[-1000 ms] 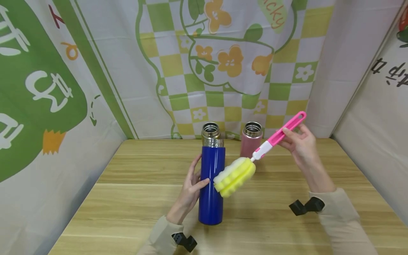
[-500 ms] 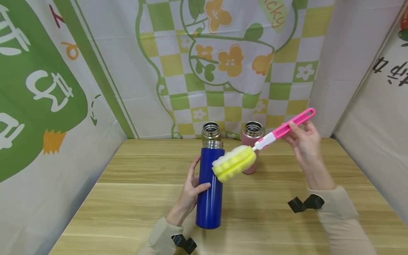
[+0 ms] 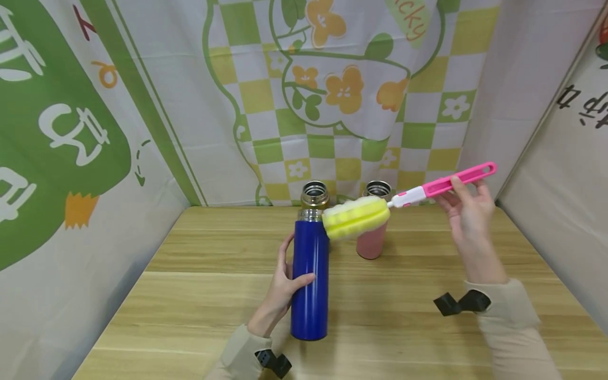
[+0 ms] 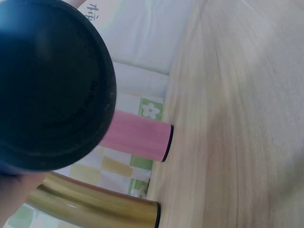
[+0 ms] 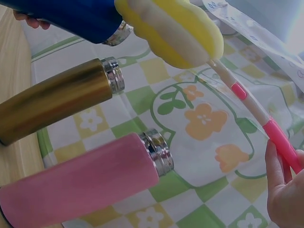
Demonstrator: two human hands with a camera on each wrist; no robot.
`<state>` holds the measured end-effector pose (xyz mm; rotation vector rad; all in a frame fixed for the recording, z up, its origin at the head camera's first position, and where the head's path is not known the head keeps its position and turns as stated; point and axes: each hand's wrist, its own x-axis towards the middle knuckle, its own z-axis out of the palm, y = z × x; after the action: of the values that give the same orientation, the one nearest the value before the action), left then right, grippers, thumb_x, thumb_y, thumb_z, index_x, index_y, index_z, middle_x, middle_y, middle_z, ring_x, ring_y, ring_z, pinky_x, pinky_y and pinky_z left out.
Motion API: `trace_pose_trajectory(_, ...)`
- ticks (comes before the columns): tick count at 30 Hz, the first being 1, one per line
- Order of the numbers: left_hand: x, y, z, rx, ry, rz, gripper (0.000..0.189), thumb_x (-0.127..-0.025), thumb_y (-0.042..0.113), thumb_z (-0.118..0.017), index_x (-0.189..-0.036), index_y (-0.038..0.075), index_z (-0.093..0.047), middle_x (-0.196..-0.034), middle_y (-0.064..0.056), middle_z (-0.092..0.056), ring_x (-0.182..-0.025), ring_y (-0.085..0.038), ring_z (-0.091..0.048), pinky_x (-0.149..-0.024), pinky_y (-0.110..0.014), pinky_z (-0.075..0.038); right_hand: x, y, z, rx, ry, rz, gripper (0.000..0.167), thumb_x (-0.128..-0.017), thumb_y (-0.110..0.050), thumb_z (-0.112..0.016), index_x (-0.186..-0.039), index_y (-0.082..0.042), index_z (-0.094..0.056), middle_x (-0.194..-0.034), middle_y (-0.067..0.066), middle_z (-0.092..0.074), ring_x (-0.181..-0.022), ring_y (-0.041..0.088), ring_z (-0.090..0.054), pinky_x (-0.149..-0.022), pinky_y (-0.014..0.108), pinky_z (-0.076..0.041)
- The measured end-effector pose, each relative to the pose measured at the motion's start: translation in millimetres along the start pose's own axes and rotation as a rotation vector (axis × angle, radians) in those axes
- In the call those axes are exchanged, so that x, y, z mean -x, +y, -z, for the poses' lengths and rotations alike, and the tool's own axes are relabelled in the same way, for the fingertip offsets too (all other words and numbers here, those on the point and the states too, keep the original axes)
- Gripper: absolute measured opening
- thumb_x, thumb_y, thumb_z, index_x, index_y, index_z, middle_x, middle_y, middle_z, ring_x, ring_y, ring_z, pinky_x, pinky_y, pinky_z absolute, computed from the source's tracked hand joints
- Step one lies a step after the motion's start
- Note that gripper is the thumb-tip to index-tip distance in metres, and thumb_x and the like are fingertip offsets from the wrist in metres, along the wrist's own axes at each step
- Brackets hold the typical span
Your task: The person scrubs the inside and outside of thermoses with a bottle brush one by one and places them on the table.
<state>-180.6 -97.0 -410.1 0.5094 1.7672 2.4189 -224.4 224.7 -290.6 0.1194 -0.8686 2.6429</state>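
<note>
My left hand (image 3: 280, 293) grips a tall blue thermos bottle (image 3: 310, 279) around its body, thumb across the front. Its dark base (image 4: 52, 90) faces the left wrist camera, raised off the table. In my right hand (image 3: 472, 221) is a bottle brush, pinched by its pink handle (image 3: 439, 186). The brush's yellow and white sponge head (image 3: 356, 217) points left, beside the thermos's metal neck (image 3: 311, 215). In the right wrist view the sponge (image 5: 171, 33) is outside the bottle, close to its mouth.
A gold thermos (image 5: 57, 99) and a pink thermos (image 5: 85, 180) stand uncapped at the back of the wooden table (image 3: 199, 295), the gold one mostly hidden behind the blue bottle in the head view. A printed curtain (image 3: 332, 105) hangs behind.
My right hand has moved right; the brush has risen and swung nearer to level, its sponge going from the bottle's middle up to its neck. The blue thermos has shifted slightly left.
</note>
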Motion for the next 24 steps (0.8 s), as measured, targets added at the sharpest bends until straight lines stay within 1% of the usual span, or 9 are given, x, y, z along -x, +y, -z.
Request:
trace_pose_trajectory(3, 0.3, 0.0, 0.5, -0.012, -0.001, 0.002, 0.093, -0.073, 0.015, -0.069, -0.141, 0.024, -0.005, -0.125, -0.024, -0.041, -0.099, -0.023, -0.055, -0.079, -0.042, -0.045, 0.0, -5.0, 5.1, -0.044, -0.002, 0.006, 0.024, -0.077, 0.008, -0.06, -0.096, 0.0, -0.048, -0.077, 0.016, -0.06, -0.067, 0.028, -0.064, -0.068, 0.036, -0.051)
trace_pose_trajectory(6, 0.9, -0.3, 1.4, -0.005, 0.003, 0.004, 0.09, -0.075, 0.015, -0.067, -0.142, 0.025, -0.007, -0.126, -0.025, -0.041, -0.099, -0.023, -0.054, -0.08, -0.042, -0.045, 0.3, -9.2, 11.1, -0.047, -0.001, 0.004, 0.023, -0.078, 0.008, -0.059, -0.096, 0.0, -0.048, -0.077, 0.016, -0.06, -0.067, 0.028, -0.064, -0.068, 0.037, -0.051)
trace_pose_trajectory(8, 1.6, 0.1, 1.6, 0.012, 0.006, 0.0, 0.086, -0.077, 0.014, -0.064, -0.142, 0.026, -0.008, -0.125, -0.023, -0.042, -0.1, -0.022, -0.054, -0.08, -0.042, -0.045, 0.6, -11.7, 14.8, -0.048, -0.003, -0.006, 0.024, -0.078, 0.008, -0.059, -0.098, 0.0, -0.048, -0.079, 0.016, -0.059, -0.069, 0.029, -0.063, -0.07, 0.037, -0.05)
trace_pose_trajectory(10, 2.7, 1.5, 1.1, 0.053, -0.005, -0.013, 0.08, -0.081, 0.009, -0.058, -0.142, 0.024, -0.009, -0.123, -0.02, -0.044, -0.1, -0.021, -0.054, -0.08, -0.041, -0.045, 1.1, -13.3, 18.4, -0.037, -0.008, -0.01, 0.024, -0.079, 0.008, -0.058, -0.099, 0.0, -0.048, -0.08, 0.016, -0.058, -0.07, 0.029, -0.063, -0.072, 0.036, -0.05)
trace_pose_trajectory(13, 3.6, 3.6, -0.4, 0.11, -0.031, -0.026, 0.067, -0.086, 0.005, -0.043, -0.141, 0.022, -0.008, -0.119, -0.016, -0.045, -0.097, -0.021, -0.055, -0.079, -0.038, -0.045, 2.4, -14.6, 23.0, -0.029, -0.016, -0.015, 0.024, -0.079, 0.008, -0.057, -0.1, 0.0, -0.047, -0.081, 0.015, -0.056, -0.071, 0.029, -0.063, -0.072, 0.036, -0.05)
trace_pose_trajectory(16, 4.4, 5.5, -1.7, 0.105, -0.023, -0.003, 0.059, -0.089, 0.009, -0.033, -0.141, 0.022, -0.007, -0.118, -0.014, -0.043, -0.094, -0.02, -0.055, -0.077, -0.036, -0.045, 4.3, -14.9, 26.2, -0.014, -0.029, -0.025, 0.025, -0.079, 0.009, -0.057, -0.101, -0.001, -0.047, -0.083, 0.015, -0.056, -0.074, 0.029, -0.063, -0.072, 0.035, -0.05)
trace_pose_trajectory(19, 4.4, 5.1, -2.5, 0.049, 0.023, 0.029, 0.056, -0.091, 0.019, -0.033, -0.141, 0.024, -0.007, -0.12, -0.012, -0.039, -0.094, -0.018, -0.054, -0.076, -0.036, -0.045, 6.1, -14.7, 28.5, 0.016, -0.047, -0.037, 0.027, -0.08, 0.007, -0.057, -0.103, -0.001, -0.047, -0.086, 0.015, -0.056, -0.079, 0.028, -0.063, -0.074, 0.034, -0.05)
trace_pose_trajectory(21, 4.2, 3.6, -2.1, 0.025, 0.031, 0.039, 0.059, -0.091, 0.025, -0.037, -0.141, 0.025, -0.006, -0.12, -0.014, -0.041, -0.094, -0.019, -0.054, -0.076, -0.037, -0.045, 7.1, -14.6, 29.4, 0.04, -0.056, -0.04, 0.027, -0.08, 0.005, -0.057, -0.104, -0.002, -0.047, -0.087, 0.014, -0.056, -0.082, 0.028, -0.063, -0.075, 0.033, -0.049)
trace_pose_trajectory(24, 3.7, 0.9, -1.7, 0.037, 0.028, 0.025, 0.072, -0.087, 0.027, -0.051, -0.141, 0.024, -0.003, -0.117, -0.015, -0.046, -0.093, -0.021, -0.057, -0.077, -0.039, -0.046, 7.8, -14.0, 30.8, 0.069, -0.06, -0.038, 0.027, -0.08, 0.003, -0.058, -0.105, -0.002, -0.047, -0.087, 0.014, -0.057, -0.082, 0.026, -0.063, -0.076, 0.033, -0.049)
